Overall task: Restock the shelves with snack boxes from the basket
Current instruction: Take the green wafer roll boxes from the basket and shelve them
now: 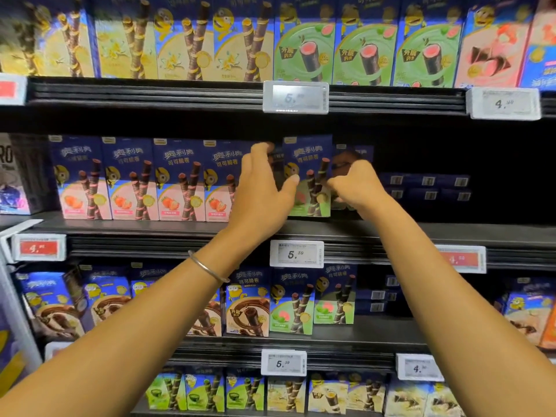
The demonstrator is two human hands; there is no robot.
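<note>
1. While the green snack box (pixel 307 176) stands upright on the middle shelf (pixel 421 233), it sits directly between the two hands. Its long axis is vertical and its printed face looks out toward the person.
2. The left hand (pixel 264 188) is spread wide just to the box's left. Its thumb tip touches the left front edge and its fingers arch up over the dark gap beside the box. Whether those fingers hook behind the box I cannot tell.
3. The right hand (pixel 355 182) is clenched against the box's right edge and looks to be pinching it, though the fingertips are hidden.
4. Both hands are equally near, so the coming move likely turns on sliding the box leftward to close the gap.
5. Beyond the left hand's fingers runs a row of strawberry boxes (pixel 135 179), upright and side by side. The nearest one is partly covered by that hand.
6. Behind the right hand stands another dim box (pixel 353 153), further back on the shelf.
7. Further right of that hand, flat dark boxes (pixel 427 188) lie stacked at the back, barcodes outward, with unfilled shelf in front of them.
8. Below both wrists, a price tag (pixel 296 254) is clipped to the shelf edge.
9. No basket is in view.
</note>
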